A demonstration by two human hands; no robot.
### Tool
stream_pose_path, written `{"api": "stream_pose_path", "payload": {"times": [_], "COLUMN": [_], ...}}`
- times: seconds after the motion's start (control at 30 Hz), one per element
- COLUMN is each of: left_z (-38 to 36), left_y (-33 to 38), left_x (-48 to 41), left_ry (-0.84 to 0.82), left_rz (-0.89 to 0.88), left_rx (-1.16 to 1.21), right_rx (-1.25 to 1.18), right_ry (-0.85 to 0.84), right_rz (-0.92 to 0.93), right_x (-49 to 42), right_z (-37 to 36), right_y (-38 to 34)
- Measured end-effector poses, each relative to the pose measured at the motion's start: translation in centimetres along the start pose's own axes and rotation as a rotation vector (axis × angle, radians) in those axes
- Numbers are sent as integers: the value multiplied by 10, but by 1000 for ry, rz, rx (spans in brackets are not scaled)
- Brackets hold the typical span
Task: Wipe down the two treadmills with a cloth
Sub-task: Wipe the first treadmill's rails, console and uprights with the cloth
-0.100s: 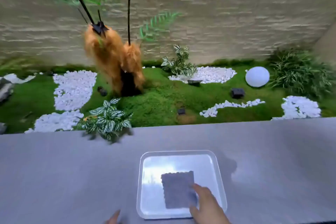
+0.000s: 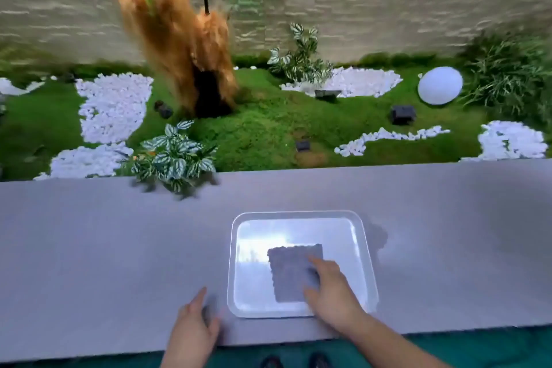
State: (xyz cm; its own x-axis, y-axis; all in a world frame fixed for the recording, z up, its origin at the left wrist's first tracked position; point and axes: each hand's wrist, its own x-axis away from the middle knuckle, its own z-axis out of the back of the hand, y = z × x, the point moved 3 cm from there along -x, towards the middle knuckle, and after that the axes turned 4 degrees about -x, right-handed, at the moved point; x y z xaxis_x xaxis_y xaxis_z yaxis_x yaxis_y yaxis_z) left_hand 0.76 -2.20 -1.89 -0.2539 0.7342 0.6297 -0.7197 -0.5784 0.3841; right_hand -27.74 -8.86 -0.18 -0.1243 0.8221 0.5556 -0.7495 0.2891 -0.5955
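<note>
A pale stone wall (image 2: 358, 9) fills the top of the frame above a moss garden bed (image 2: 268, 128) patched with white pebbles (image 2: 113, 104). A shaggy orange dried plant (image 2: 173, 39) hangs at upper left and a white globe (image 2: 440, 85) sits at right. A grey surface (image 2: 104, 248) spans the lower half of the frame. Just right of bottom centre on it lies a clear, square plastic tray (image 2: 254, 284). The right hand (image 2: 334, 293) reaches in from the lower right, finger and thumb spread on the right edge of the cloth, its grip released rather than closed round the fabric. The left hand (image 2: 191, 329) rests flat on the surface just left of the tray, fingers straight, grip released. The grey cloth (image 2: 286, 275) lies flat inside the tray, right of its middle.
</note>
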Motion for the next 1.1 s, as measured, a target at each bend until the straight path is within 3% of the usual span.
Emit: {"api": "stream_pose_path", "payload": {"times": [0.03, 0.13, 0.27, 0.37, 0.47, 0.63, 0.77, 0.87, 1.0, 1.1], "left_z": [-2, -14, -29, -35, -40, -32, -13, 16, 48, 73], "left_y": [4, 14, 31, 34, 28, 30, 36, 43, 50, 56], "left_x": [-6, -19, -34, -37, -38, -35, -29, -4, 31, 76], "left_ry": [68, 33, 38, 56, 54, -27, -70, -26, 12, 47], "left_rz": [0, -40, -158, -138, -131, -109, -50, -1, -20, -62], "left_rx": [36, 57, 82, 153, 154, 141, 134, 161, 168, 203], "right_rx": [-25, 44, 283, 478, 535, 369, -19, -191, -196, -210], "right_ry": [45, 88, 117, 82, 180, 132, 8, 47, -26, 16], "right_rz": [10, 36, 3, -11, 8, 45, 2, 3, 3, 7], "right_x": [-16, -40, -68, -70, -68, -78, -59, -25, 25, 73], "right_z": [-7, -32, -50, -69, -74, -84, -48, -11, 25, 53], "right_y": [-4, -2, 6, 5, 7, 19, -8, -43, -83, -110]}}
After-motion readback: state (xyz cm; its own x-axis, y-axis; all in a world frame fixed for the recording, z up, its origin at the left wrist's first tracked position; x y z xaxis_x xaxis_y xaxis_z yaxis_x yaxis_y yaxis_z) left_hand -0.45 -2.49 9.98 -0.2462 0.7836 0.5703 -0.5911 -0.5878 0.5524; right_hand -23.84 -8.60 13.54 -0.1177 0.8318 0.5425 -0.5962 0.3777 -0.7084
